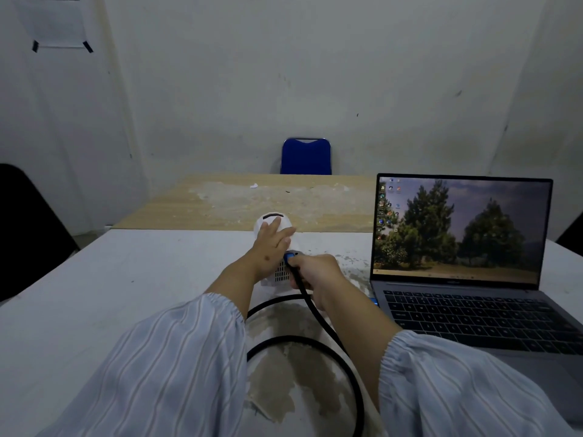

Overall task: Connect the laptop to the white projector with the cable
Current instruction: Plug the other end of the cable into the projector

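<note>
The white projector [279,274] stands mid-table with its vented back towards me. My left hand [272,239] lies flat on top of it, fingers spread. My right hand [315,272] grips the blue-tipped plug [289,256] of the thick black cable [331,345] and holds it against the projector's back. The cable loops over the table in front of me, and a blue plug [374,300] sits at the left side of the open grey laptop [467,279], whose screen shows trees.
The white table [94,294] has worn patches near me. A wooden table [239,203] abuts its far edge, with a blue chair [305,156] behind it. A dark chair back [25,222] stands at the left.
</note>
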